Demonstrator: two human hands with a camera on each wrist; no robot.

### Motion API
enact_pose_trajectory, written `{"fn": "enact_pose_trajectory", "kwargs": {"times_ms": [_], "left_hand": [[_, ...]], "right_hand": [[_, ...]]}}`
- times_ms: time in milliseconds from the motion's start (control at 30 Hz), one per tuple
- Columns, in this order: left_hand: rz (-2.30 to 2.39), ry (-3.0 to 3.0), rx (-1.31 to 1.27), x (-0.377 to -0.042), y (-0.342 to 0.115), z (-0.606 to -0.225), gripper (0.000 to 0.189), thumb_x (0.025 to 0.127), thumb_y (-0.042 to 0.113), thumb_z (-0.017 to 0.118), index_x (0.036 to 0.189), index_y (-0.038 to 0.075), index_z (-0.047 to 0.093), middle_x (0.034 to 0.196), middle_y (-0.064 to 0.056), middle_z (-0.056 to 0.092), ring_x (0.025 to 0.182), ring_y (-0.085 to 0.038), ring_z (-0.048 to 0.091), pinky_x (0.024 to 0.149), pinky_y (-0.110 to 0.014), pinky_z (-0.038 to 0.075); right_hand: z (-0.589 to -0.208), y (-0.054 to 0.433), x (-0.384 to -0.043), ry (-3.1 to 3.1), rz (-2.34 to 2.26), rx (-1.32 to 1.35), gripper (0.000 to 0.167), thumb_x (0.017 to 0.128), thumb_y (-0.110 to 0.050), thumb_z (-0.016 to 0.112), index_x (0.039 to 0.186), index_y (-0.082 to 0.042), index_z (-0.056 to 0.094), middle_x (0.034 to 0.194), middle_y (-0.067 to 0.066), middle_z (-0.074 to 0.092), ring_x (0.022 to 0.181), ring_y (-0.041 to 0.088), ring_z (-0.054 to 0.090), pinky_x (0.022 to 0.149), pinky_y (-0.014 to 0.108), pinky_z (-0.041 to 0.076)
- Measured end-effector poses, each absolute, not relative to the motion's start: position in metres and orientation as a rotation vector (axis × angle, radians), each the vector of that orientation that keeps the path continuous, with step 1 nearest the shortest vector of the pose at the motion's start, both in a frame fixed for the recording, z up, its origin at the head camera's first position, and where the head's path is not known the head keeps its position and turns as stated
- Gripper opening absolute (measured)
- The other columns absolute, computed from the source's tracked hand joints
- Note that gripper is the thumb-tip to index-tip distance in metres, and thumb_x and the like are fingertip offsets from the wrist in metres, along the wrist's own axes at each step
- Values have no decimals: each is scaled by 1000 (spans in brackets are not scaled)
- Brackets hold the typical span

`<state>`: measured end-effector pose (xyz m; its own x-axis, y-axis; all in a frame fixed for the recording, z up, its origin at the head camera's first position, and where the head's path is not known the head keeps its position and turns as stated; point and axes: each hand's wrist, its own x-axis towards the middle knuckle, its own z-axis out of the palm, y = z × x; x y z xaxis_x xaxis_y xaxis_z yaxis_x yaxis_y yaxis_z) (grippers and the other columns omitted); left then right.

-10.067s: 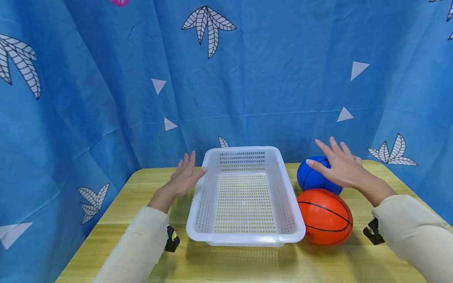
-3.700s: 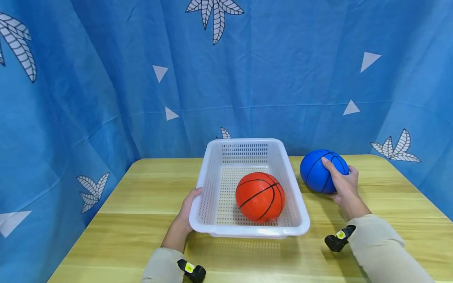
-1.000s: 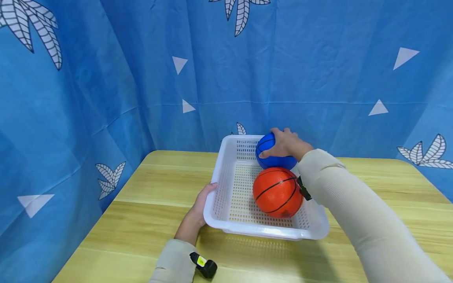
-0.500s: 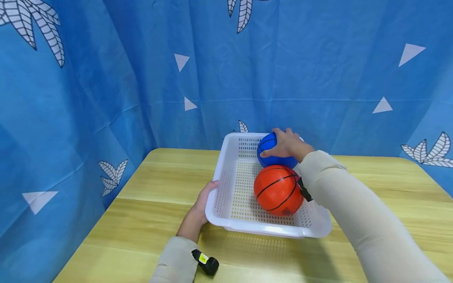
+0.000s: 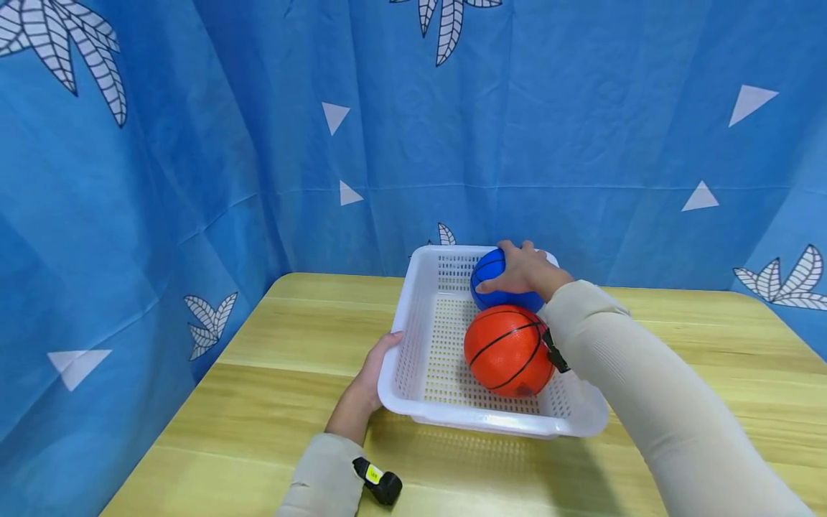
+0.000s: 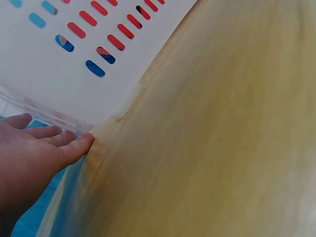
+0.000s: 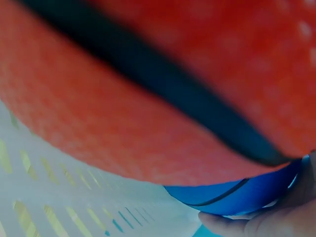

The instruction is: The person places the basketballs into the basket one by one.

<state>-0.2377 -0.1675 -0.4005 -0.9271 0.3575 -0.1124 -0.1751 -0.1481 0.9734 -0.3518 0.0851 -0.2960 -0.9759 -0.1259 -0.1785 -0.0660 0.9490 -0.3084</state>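
Note:
A white plastic basket (image 5: 491,422) with slotted walls stands on the table, turned slightly askew. My left hand (image 5: 370,370) holds its left side, thumb at the rim; in the left wrist view the fingers (image 6: 74,149) reach to the basket's outer edge. Inside, toward the right, lies a red toy basketball (image 5: 507,352) with black seams. Behind it, in the back right corner, is a blue toy basketball (image 5: 491,267). My right hand (image 5: 525,271) grips this blue ball from above, fingers spread over it. The red ball fills most of the right wrist view, with the blue ball (image 7: 237,192) below.
The wooden table (image 5: 258,388) extends to both sides of the basket. A blue patterned curtain (image 5: 581,143) hangs along its back and left. My right sleeve (image 5: 646,388) crosses over the basket's right wall and hides part of it.
Since the earliest frame, the red ball, then the blue ball, have moved from the table at right into the basket. My left hand took hold of its side. The last second shows hardly any movement.

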Motion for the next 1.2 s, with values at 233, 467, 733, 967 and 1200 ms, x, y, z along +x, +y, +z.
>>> {"fn": "enact_pose_trajectory", "kwargs": {"times_ms": [233, 467, 733, 967, 1200], "left_hand": [[2150, 1769, 226, -238, -168, -402, 65, 92, 43, 25, 147, 8, 22, 128, -22, 42, 104, -24, 48, 88, -38, 40], [2146, 1770, 220, -238, -168, -402, 64, 93, 43, 24, 147, 9, 23, 126, -20, 44, 103, -23, 50, 88, -37, 41], [2145, 1771, 216, -239, -168, -402, 64, 93, 43, 24, 147, 8, 23, 126, -20, 45, 102, -22, 50, 87, -37, 41], [2152, 1768, 211, -238, -168, -401, 64, 93, 43, 24, 147, 8, 23, 126, -20, 44, 103, -23, 49, 88, -37, 40], [2149, 1762, 217, -238, -167, -401, 64, 93, 43, 24, 148, 10, 21, 130, -23, 40, 105, -24, 48, 89, -38, 40]], "right_hand": [[-301, 85, -353, 2895, -488, -140, 102, 75, -56, 67, 150, -12, 13, 144, 32, 18, 126, 55, 26, 87, 66, 40], [-303, 84, -353, 2884, -487, -133, 103, 74, -56, 68, 150, -12, 14, 144, 31, 18, 126, 54, 28, 87, 67, 40], [-305, 84, -356, 2879, -476, -125, 104, 73, -57, 68, 150, -12, 14, 144, 31, 18, 127, 54, 27, 87, 66, 40], [-308, 84, -356, 2869, -485, -119, 105, 74, -58, 67, 150, -13, 12, 145, 31, 16, 127, 54, 25, 87, 66, 40], [-310, 84, -354, 2854, -493, -126, 106, 73, -58, 67, 150, -13, 11, 143, 31, 17, 128, 53, 24, 88, 66, 40]]}}
